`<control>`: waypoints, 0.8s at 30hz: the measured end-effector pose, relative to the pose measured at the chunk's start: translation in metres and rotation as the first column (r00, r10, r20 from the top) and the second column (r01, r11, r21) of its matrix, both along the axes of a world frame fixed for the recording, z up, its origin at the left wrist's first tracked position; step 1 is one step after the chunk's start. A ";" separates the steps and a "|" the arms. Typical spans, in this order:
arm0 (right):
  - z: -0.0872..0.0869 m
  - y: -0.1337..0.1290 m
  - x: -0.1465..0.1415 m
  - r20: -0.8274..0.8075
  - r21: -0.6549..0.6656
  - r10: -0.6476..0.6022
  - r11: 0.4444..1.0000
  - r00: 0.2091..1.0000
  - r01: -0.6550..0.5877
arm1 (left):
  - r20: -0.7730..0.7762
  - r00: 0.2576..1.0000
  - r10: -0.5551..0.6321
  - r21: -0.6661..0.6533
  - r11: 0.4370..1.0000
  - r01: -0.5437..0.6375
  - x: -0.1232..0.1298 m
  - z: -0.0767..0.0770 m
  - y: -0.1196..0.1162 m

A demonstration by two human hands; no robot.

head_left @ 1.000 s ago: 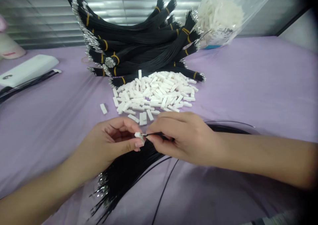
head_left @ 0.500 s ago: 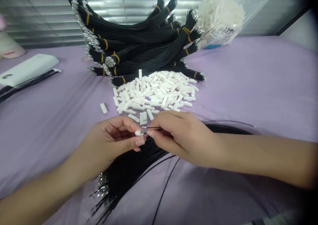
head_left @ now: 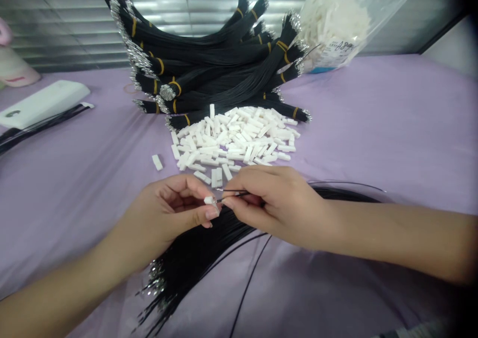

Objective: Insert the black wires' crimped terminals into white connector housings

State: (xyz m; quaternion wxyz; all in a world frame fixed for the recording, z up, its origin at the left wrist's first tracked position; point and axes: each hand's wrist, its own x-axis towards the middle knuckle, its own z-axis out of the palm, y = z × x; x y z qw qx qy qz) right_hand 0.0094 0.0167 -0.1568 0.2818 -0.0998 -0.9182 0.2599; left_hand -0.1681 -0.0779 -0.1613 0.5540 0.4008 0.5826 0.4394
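1. The purple-covered desk (head_left: 392, 129) carries everything.
2. Banded black bundles (head_left: 220, 61) are piled along its far edge.
3. Loose black wires (head_left: 190, 258) lie beneath both hands.
4. The white pieces (head_left: 239, 136) form a heap before the bundles.
5. Right hand (head_left: 276, 203): thumb and fingers pinching two thin wires (head_left: 233, 190), one reaching the connector.
6. Left hand (head_left: 175, 203): thumb and fingertips pinching the small white connector (head_left: 209, 200).
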 end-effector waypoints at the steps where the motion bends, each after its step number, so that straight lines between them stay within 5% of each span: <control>1: 0.000 0.000 0.000 -0.008 -0.001 0.002 1.000 1.000 -0.002 | -0.007 1.000 -0.001 0.001 1.000 0.001 0.000 -0.001 0.000; 24: 0.004 0.002 -0.002 0.034 -0.169 0.017 0.986 0.999 -0.011 | -0.013 1.000 -0.020 0.018 1.000 0.021 -0.002 -0.006 0.000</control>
